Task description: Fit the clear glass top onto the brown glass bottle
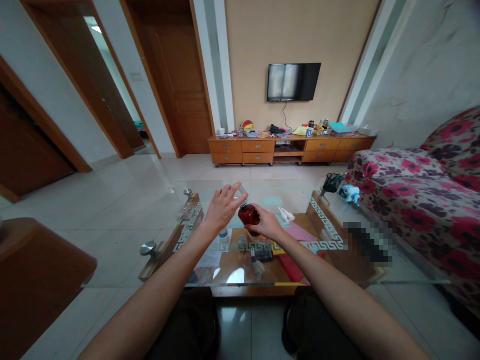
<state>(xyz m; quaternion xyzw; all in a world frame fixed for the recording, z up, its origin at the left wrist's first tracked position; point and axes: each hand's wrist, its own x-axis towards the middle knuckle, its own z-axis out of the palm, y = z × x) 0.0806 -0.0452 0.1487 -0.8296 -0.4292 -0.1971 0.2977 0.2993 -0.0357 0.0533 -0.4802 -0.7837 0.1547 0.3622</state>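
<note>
A dark reddish-brown bottle [248, 215] is held tilted above the glass table, with my right hand [267, 221] wrapped around its side. At the bottle's neck, my left hand [222, 206] has its fingers closed on a clear cap [243, 192]. Whether the cap touches the neck is too small to tell. Beneath my hands, a small clear jar [242, 240] and a small pale bottle [224, 235] show on or through the glass. White crumpled tissue [286, 215] lies to the right of the brown bottle.
The glass tabletop [318, 270] has a sharp front edge near my knees. Toward its right stand a black mesh holder [332, 183] and a blue-and-white toy-like object [349, 193]. A floral sofa [408, 195] is at right, a wooden cabinet [227, 147] at the far wall.
</note>
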